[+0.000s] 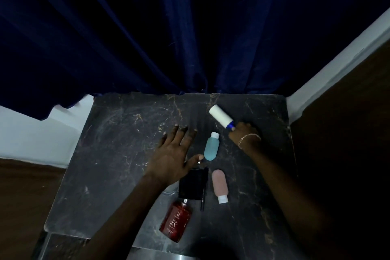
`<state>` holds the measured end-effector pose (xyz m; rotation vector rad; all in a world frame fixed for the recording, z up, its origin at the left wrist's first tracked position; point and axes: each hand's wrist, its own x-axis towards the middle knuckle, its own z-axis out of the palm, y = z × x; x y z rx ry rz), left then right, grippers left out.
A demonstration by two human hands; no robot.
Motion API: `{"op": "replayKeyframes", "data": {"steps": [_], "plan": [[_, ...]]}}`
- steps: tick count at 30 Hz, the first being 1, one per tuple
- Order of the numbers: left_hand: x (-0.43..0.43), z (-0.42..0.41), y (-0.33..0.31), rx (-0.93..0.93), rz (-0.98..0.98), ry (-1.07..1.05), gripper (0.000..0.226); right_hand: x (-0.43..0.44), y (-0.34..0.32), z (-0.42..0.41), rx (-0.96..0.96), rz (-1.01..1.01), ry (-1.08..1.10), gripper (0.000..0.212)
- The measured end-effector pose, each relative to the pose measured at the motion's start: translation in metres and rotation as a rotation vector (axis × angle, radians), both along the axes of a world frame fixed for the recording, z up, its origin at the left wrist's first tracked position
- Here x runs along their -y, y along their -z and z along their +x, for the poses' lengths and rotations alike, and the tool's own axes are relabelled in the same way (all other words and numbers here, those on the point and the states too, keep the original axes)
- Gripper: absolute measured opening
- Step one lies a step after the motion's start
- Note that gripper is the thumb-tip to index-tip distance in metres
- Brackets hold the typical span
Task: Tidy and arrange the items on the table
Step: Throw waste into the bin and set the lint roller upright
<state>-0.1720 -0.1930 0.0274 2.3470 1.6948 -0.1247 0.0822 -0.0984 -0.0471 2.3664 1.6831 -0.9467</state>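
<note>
The left half of the dark marble table [109, 154] lies bare; small toiletry bottles [211, 148] and a black case [192, 184] crowd its middle right.

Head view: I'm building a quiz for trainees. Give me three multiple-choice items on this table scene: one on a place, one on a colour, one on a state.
1. Where does the red perfume bottle lie?
A. near table edge
B. by the curtain
C. in a hand

2. What colour is the bottle beside the left hand?
A. yellow
B. teal
C. orange

3. What is the right hand doing?
A. resting open
B. gripping the white bottle
C. pointing upward

Answers: 1 A, it is nearest the camera; 2 B, the teal bottle has a white cap; 3 B, the fingers close on its blue end.
</note>
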Motion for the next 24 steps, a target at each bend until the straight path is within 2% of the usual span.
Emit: {"op": "replayKeyframes", "data": {"steps": [5, 13, 17, 24], "plan": [[-0.002, -0.006, 0.0, -0.021, -0.016, -0.004, 0.088, 0.012, 0.007, -0.012, -0.024, -0.037, -0.024, 0.049], [-0.004, -0.001, -0.003, -0.03, -0.048, 0.012, 0.088, -0.035, -0.021, 0.039, -0.04, 0.009, 0.156, 0.051], [-0.007, 0.008, 0.001, -0.021, -0.049, 0.035, 0.088, -0.044, -0.022, 0.062, -0.116, -0.023, 0.158, 0.041], [-0.041, 0.024, 0.022, 0.05, -0.115, 0.024, 0.088, -0.033, -0.019, 0.078, -0.165, 0.086, 0.091, 0.033]]}}
